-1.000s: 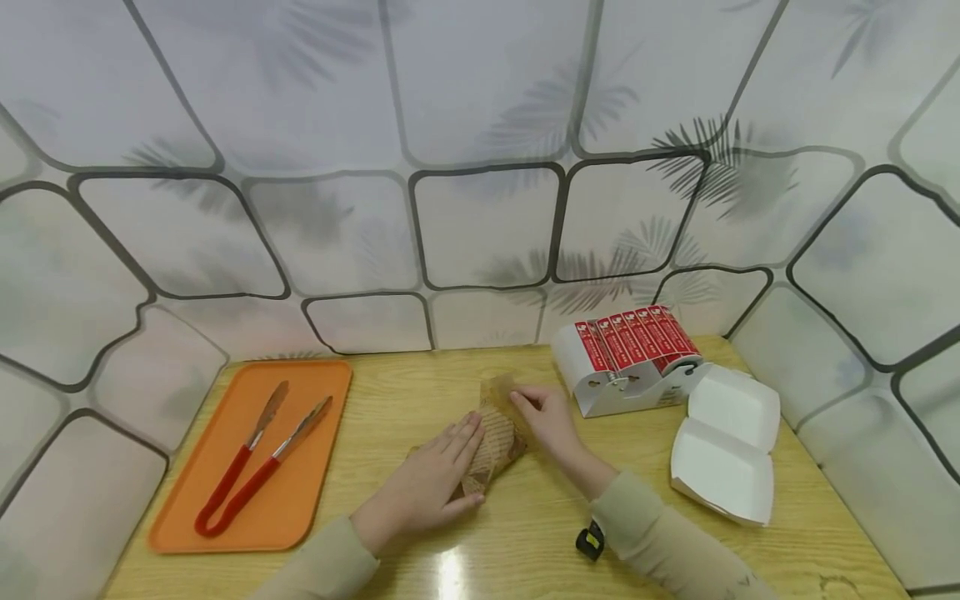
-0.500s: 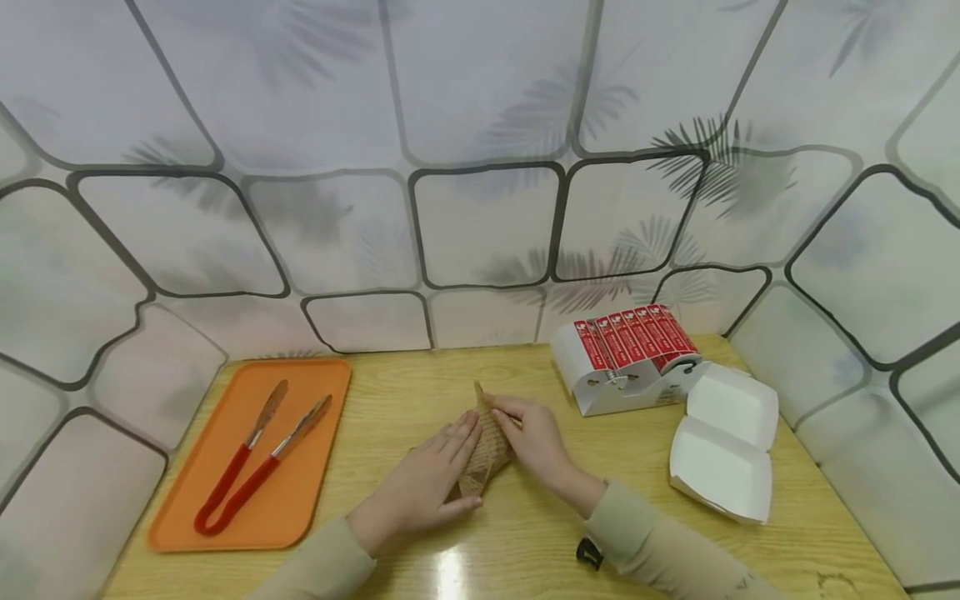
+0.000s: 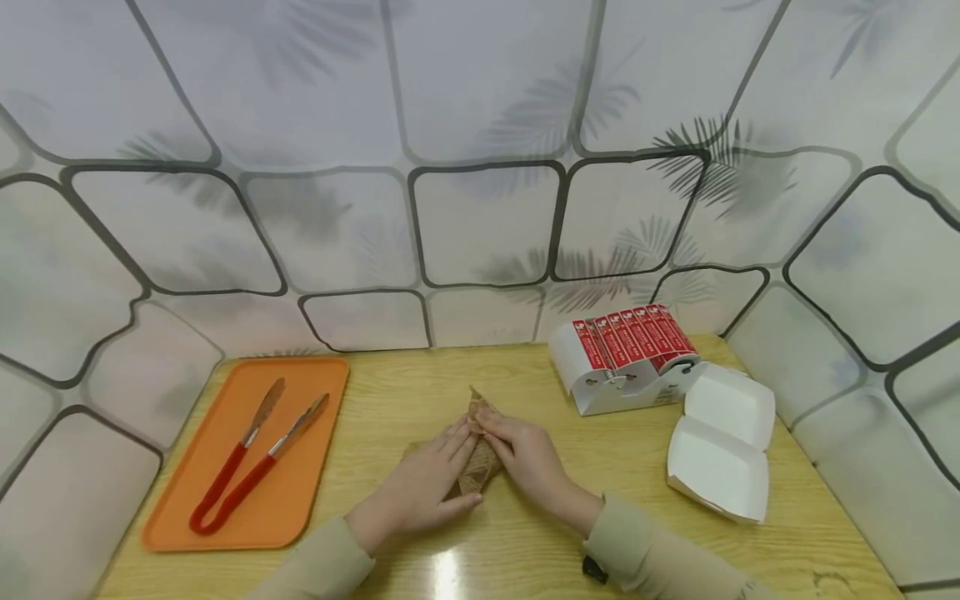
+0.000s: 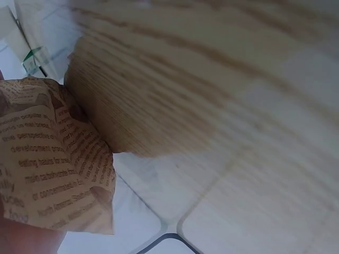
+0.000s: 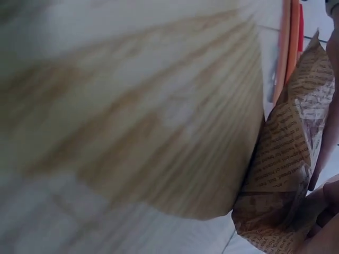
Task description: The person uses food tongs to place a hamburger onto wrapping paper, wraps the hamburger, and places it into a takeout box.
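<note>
Brown wrapping paper [image 3: 477,473] printed with lines of text is folded around something hidden, on the wooden table [image 3: 390,392]. My left hand [image 3: 422,477] lies with straight fingers on the left side of the bundle. At the upper right, my right hand [image 3: 531,457] pinches a folded edge of the paper, close to the left fingertips. A pointed paper corner sticks up beyond the fingers. The left wrist view shows a creased end of the wrapping paper [image 4: 58,159]. Seen from the right wrist, the wrapping paper [image 5: 280,148] stands as a slanted fold beside the fingers.
An orange tray [image 3: 303,492] at the left bears red-handled tongs [image 3: 236,483]. At the back right stands a white box [image 3: 611,392] of red-labelled packs [image 3: 633,337]. An opened white clamshell container [image 3: 720,467] lies beside it. A small black object [image 3: 595,570] sits by the right sleeve.
My right hand has drawn the paper flap leftward and down over the bundle, toward the left fingers. The left hand stays nearly in place.
</note>
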`<state>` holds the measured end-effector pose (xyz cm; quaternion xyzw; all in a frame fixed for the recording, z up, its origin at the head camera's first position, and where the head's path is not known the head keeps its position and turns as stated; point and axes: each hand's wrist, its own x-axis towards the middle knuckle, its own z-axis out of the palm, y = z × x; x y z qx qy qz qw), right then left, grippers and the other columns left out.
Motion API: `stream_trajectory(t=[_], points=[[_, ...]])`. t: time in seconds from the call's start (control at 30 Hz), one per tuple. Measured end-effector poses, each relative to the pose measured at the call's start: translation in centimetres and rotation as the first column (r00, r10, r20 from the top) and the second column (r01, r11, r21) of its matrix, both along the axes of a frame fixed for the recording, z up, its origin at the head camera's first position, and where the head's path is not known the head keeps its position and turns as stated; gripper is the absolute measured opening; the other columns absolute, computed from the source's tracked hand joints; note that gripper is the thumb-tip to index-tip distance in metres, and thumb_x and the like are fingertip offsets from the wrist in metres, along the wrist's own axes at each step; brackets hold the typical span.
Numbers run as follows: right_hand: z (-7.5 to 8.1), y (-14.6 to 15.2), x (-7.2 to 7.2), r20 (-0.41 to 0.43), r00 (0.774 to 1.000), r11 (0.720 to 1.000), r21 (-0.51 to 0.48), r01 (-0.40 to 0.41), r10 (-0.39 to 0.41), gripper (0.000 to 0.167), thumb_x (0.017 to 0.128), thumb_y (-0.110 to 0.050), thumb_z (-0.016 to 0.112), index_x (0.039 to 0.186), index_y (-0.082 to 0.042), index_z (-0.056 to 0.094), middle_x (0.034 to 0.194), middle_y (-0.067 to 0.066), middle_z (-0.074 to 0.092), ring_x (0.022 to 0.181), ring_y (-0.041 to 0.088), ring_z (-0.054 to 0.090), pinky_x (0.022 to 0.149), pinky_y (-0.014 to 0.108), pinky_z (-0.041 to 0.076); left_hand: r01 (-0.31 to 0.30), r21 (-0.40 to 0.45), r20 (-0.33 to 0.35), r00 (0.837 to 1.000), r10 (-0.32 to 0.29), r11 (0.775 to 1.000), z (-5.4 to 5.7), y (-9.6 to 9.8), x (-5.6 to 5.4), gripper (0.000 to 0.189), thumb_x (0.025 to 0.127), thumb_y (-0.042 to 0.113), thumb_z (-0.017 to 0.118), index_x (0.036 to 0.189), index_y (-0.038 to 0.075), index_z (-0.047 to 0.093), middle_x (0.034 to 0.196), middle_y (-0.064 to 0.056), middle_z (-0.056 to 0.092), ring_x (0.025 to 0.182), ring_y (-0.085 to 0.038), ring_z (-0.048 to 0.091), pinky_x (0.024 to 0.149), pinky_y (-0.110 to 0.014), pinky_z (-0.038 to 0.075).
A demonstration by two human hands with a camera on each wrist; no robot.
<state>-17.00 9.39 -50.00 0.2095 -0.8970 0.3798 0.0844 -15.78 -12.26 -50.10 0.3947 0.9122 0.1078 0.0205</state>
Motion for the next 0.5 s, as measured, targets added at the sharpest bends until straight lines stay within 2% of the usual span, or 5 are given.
stream_trajectory(t=[0.13, 0.33, 0.43, 0.5], points=[[-0.37, 0.21, 0.11, -0.025, 0.999, 0.997, 0.065, -0.036, 0.037, 0.038, 0.102, -0.009, 0.069, 0.140, -0.004, 0.068, 0.148, 0.009, 0.064, 0.138, 0.029, 0.064, 0.117, 0.048, 0.051, -0.005, 0.046, 0.056, 0.998, 0.002, 0.999, 0.02, -0.16, -0.10, 0.084, 0.108, 0.050, 0.052, 0.165, -0.006, 0.024, 0.175, -0.023, 0.017, 0.164, -0.037, 0.021, 0.133, -0.051, 0.029], [-0.64, 0.55, 0.34, -0.065, 0.994, 0.984, 0.158, -0.079, 0.090, 0.046, 0.101, -0.012, 0.070, 0.145, 0.000, 0.062, 0.154, 0.013, 0.059, 0.142, 0.032, 0.060, 0.118, 0.051, 0.049, -0.022, 0.136, 0.153, 0.988, 0.001, 0.991, 0.31, -0.41, -0.31, 0.084, 0.109, 0.045, 0.053, 0.166, -0.005, 0.017, 0.177, -0.021, 0.010, 0.165, -0.036, 0.016, 0.134, -0.052, 0.026], [-0.61, 0.61, 0.34, -0.077, 0.991, 0.978, 0.187, -0.090, 0.106, 0.048, 0.100, -0.015, 0.072, 0.145, 0.000, 0.062, 0.155, 0.014, 0.058, 0.143, 0.032, 0.059, 0.119, 0.051, 0.048, -0.027, 0.162, 0.133, 0.991, 0.006, 0.986, 0.68, -0.51, -0.44, 0.085, 0.109, 0.044, 0.055, 0.167, -0.005, 0.016, 0.177, -0.023, 0.011, 0.165, -0.036, 0.017, 0.133, -0.051, 0.026], [-0.58, 0.65, 0.35, -0.090, 0.989, 0.974, 0.204, -0.094, 0.114, 0.048, 0.100, -0.016, 0.072, 0.144, 0.000, 0.062, 0.155, 0.014, 0.058, 0.142, 0.033, 0.059, 0.119, 0.051, 0.048, -0.019, 0.160, 0.089, 0.996, 0.004, 0.987, 0.90, -0.60, -0.51, 0.085, 0.108, 0.044, 0.055, 0.167, -0.005, 0.017, 0.177, -0.023, 0.013, 0.165, -0.035, 0.019, 0.132, -0.050, 0.027]])
